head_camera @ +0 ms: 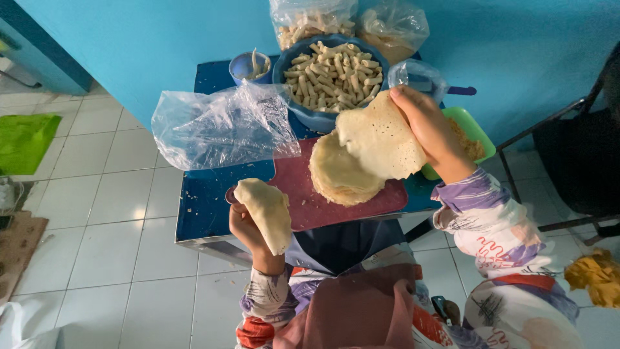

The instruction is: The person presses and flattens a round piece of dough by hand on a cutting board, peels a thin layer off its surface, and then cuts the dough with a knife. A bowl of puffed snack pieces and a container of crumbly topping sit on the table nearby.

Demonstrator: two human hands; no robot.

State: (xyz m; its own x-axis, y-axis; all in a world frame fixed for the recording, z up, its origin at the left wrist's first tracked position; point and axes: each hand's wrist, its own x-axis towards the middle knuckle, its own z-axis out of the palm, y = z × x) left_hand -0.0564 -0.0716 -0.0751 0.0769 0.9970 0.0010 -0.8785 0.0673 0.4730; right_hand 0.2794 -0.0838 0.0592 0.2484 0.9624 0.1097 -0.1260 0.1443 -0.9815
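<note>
Thin wrapper in right hand: soft dough, matt, pocked w/ tiny holes. Folded wrapper in left hand: same dough, smoother. Stack of wrappers, centre: matt, pale. Cutting board: dull red plastic. Table top: blue, scuffed, crumbs; metal edge. Clear bag, upper left: thin crinkled glossy plastic. Blue bowl: glossy plastic. Floor tiles: glazed, shiny.

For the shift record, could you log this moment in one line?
left hand: holds folded wrapper | right hand: lifts flat wrapper off stack
</note>
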